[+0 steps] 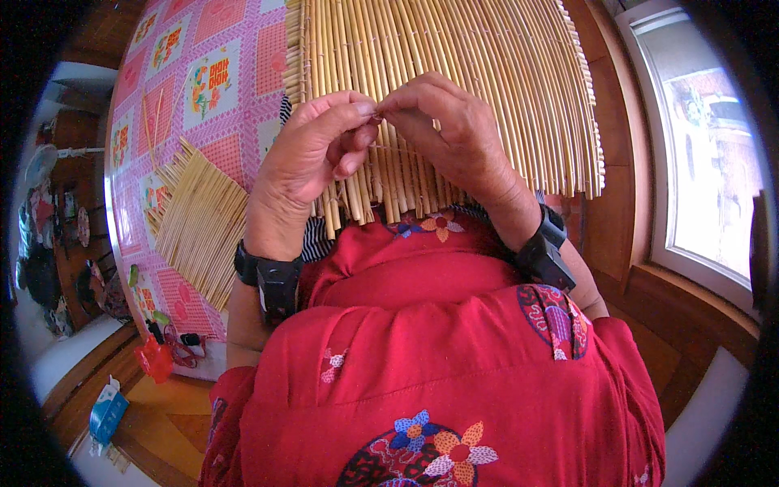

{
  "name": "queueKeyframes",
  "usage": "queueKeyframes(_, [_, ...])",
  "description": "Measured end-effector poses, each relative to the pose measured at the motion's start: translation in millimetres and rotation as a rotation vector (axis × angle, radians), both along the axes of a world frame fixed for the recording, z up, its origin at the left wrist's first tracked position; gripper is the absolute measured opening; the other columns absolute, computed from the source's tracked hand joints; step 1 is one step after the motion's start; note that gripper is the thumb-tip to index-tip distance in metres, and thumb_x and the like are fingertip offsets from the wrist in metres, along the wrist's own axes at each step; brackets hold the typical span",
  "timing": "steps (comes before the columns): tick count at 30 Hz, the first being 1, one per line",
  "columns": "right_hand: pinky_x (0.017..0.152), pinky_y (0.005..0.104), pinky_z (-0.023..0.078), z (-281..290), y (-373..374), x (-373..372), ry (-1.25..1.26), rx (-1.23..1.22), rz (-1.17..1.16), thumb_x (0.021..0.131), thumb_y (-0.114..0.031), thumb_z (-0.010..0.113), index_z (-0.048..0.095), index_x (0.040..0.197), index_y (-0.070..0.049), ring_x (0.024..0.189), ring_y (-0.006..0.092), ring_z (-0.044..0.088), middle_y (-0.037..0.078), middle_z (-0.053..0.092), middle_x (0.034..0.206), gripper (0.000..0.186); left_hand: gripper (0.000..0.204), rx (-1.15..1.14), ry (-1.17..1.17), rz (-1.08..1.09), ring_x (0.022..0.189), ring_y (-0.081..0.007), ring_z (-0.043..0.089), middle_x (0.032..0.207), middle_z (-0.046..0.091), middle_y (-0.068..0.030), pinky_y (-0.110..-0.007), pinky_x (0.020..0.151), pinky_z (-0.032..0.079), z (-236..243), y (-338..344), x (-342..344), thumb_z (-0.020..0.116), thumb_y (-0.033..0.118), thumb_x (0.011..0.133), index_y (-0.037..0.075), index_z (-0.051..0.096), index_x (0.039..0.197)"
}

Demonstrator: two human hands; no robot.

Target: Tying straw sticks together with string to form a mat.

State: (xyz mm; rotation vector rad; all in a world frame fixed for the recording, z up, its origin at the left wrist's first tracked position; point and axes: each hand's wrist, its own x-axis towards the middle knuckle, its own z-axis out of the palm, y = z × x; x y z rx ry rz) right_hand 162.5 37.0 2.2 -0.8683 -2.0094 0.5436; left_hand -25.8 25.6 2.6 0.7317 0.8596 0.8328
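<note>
A mat of pale yellow reed stalks [540,97], bound side by side with rows of thread, stretches away in front of me and over my lap. Above its near edge my left hand [304,154] and my right hand [450,130] meet, thumbs and fingertips pinched together. Whatever lies between the fingertips is too small to make out; something thin and dark shows there. The remaining fingers of both hands are curled. Uneven stalk ends [357,199] stick out just below the hands.
To the left, a pink checked tablecloth [219,89] covers a table bearing a fan of thin sticks [203,219]. Near its front corner are a red plastic item [154,359] and cords [187,345]. A blue-and-white package [108,410] lies lower left. A bright window [706,146] is at right.
</note>
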Motion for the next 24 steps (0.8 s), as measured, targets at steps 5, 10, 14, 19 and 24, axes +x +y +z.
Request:
queueKeyframes(5, [0.062, 0.0348, 0.051, 0.1, -0.9, 0.4, -0.004, -0.015, -0.015, 0.079, -0.012, 0.064, 0.063, 0.089, -0.009, 0.072, 0.0276, 0.061, 0.009, 0.06, 0.079, 0.011, 0.019, 0.032, 0.003, -0.004, 0.045, -0.0055, 0.045, 0.064, 0.053, 0.0008, -0.017, 0.037, 0.03, -1.5, -0.1, -0.3, 0.06, 0.024, 0.084, 0.005, 0.056, 0.089])
queueKeyframes(10, [0.062, 0.0347, 0.051, 0.3, -1.1, 1.3, -0.016, -0.019, -0.025, 0.079, -0.013, 0.064, 0.063, 0.089, -0.009, 0.072, 0.0274, 0.061, 0.009, 0.059, 0.079, 0.011, 0.019, 0.016, 0.006, -0.008, 0.045, -0.0053, 0.044, 0.065, 0.053, 0.0008, -0.017, 0.037, 0.031, 2.0, -0.3, 0.9, 0.061, 0.022, 0.084, 0.005, 0.057, 0.089])
queueKeyframes(14, [0.062, 0.0348, 0.051, -0.3, -1.4, 0.7, 0.011, -0.01, -0.024, 0.079, -0.013, 0.064, 0.063, 0.089, -0.009, 0.071, 0.0275, 0.061, 0.009, 0.059, 0.078, 0.011, 0.017, 0.032, 0.005, -0.012, 0.045, -0.0047, 0.045, 0.066, 0.053, 0.0011, -0.016, 0.037, 0.031, 0.6, 0.5, 1.2, 0.062, 0.019, 0.082, 0.004, 0.057, 0.089])
queueKeyframes(19, [0.061, 0.0344, 0.05, -0.3, -0.7, 1.2, -0.002, -0.006, -0.027, 0.08, -0.013, 0.064, 0.064, 0.089, -0.008, 0.071, 0.0274, 0.061, 0.01, 0.059, 0.078, 0.01, 0.016, 0.044, 0.016, -0.012, 0.044, -0.0037, 0.045, 0.066, 0.053, 0.0016, -0.016, 0.037, 0.031, 3.9, -0.1, 3.4, 0.062, 0.017, 0.082, 0.003, 0.057, 0.089])
queueKeyframes(24, [0.062, 0.0316, 0.05, 2.5, -1.6, 1.9, 0.102, -0.207, -0.001, 0.081, -0.014, 0.064, 0.066, 0.09, -0.006, 0.07, 0.024, 0.062, 0.011, 0.062, 0.078, 0.012, 0.014, 0.078, 0.086, 0.026, 0.044, -0.0029, 0.044, 0.063, 0.052, 0.0025, -0.016, 0.036, 0.031, 5.5, -2.9, 8.2, 0.061, 0.015, 0.082, 0.003, 0.056, 0.087])
